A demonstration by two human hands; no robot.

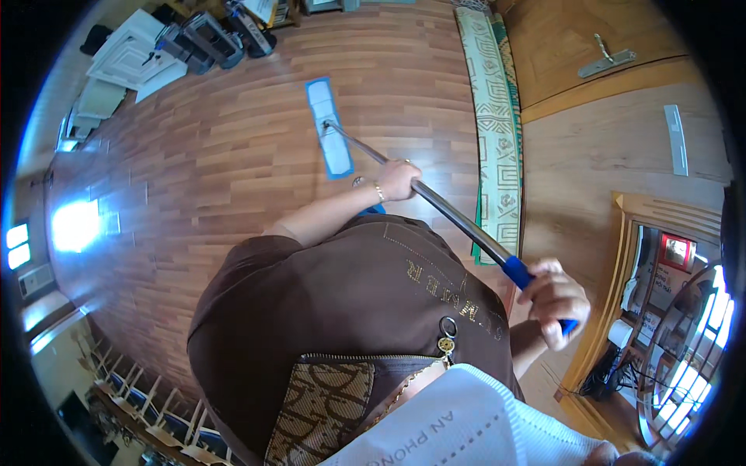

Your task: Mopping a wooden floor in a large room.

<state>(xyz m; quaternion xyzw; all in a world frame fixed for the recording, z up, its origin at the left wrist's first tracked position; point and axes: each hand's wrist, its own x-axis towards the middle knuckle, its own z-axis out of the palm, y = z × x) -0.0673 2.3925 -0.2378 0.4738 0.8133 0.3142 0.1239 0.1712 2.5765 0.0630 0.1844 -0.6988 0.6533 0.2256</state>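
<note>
A flat mop [466, 223] with a long metal pole runs diagonally across my front. Its rectangular head [336, 152], pale with a blue border, lies on the wood-plank floor [249, 124] ahead of me. My left hand [398, 180], with a bracelet at the wrist, is wrapped round the pole's lower part. Higher up, at my right side, my right hand [556, 301] grips the blue handle sleeve [516, 272] near the pole's top end. Some fingers of the left hand are hidden behind its back.
Along the right runs a patterned long mat [496, 132], beside a wooden door [598, 31] with a metal handle. Dark upright appliances [214, 40] and a white cabinet door [140, 50] stand at the far left. A framed doorway [622, 217] opens at the right. Railing-like slats [155, 404] show at lower left.
</note>
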